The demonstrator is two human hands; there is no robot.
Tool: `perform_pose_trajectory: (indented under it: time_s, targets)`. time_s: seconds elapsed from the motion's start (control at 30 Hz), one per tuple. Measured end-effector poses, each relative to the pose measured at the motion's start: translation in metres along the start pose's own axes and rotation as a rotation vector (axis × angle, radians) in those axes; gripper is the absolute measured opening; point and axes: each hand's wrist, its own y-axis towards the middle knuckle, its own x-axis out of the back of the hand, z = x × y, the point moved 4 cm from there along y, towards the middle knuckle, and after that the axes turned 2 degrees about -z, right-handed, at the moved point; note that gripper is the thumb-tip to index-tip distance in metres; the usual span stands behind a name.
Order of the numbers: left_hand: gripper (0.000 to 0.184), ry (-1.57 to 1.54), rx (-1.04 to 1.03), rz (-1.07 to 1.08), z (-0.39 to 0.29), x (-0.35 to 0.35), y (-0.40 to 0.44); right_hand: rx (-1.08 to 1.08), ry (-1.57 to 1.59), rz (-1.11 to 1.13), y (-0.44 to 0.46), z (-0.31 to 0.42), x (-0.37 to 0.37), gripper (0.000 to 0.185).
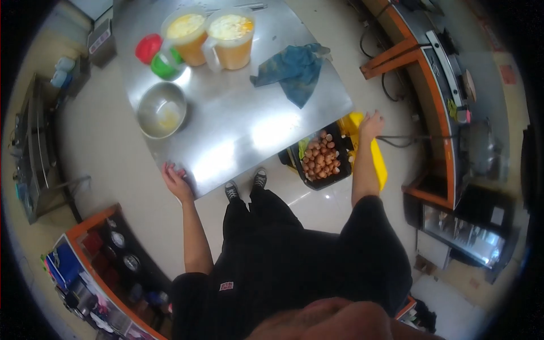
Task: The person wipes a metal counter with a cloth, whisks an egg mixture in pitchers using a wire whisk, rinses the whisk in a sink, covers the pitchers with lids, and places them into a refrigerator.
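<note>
My left hand (pixel 177 180) is at the near left corner of the steel table (pixel 226 133), its fingers loosely apart and nothing in them. On the other side, my right hand (pixel 371 126) is over the yellow lid (pixel 378 164) of a bin, fingers spread; whether it touches the lid is unclear. The black bin (pixel 313 184) beside the table holds many brown eggshells (pixel 322 157) and something green. A metal bowl (pixel 162 110) with a little pale liquid stands on the table beyond my left hand.
Farther back on the table are two pitchers (pixel 229 48) (pixel 187 37) of cracked eggs, a red bowl (pixel 148 49), a green strainer-like item (pixel 166 65) and a crumpled blue cloth (pixel 293 71). Orange-framed counters (pixel 433 113) line the right side.
</note>
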Motion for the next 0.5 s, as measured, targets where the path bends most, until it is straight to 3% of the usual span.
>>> perform_pose_trajectory:
  time_s: [0.07, 0.13, 0.23, 0.3, 0.43, 0.5]
  targets:
    - [0.039, -0.039, 0.007, -0.020, -0.003, 0.001, 0.000, 0.005, 0.028, -0.021, -0.039, 0.008, -0.023, 0.046]
    - [0.038, -0.068, -0.002, 0.006, 0.008, 0.008, 0.006, 0.227, 0.111, -0.169, -0.079, 0.027, 0.002, 0.045]
    - [0.041, -0.242, 0.149, -0.041, 0.004, 0.015, 0.015, 0.165, 0.372, -0.038, -0.113, 0.072, 0.063, 0.039]
    - [0.042, -0.397, 0.250, -0.046, -0.013, 0.020, 0.023, 0.111, 0.540, 0.077, -0.135, 0.098, 0.085, 0.032]
    - [0.049, -0.413, 0.323, 0.010, -0.032, 0.017, 0.081, 0.024, 1.003, 0.644, -0.183, 0.174, 0.076, 0.021]
    - [0.045, -0.411, 0.370, 0.071, -0.066, 0.002, 0.112, 0.146, 1.002, 0.802, -0.213, 0.224, 0.088, 0.020]
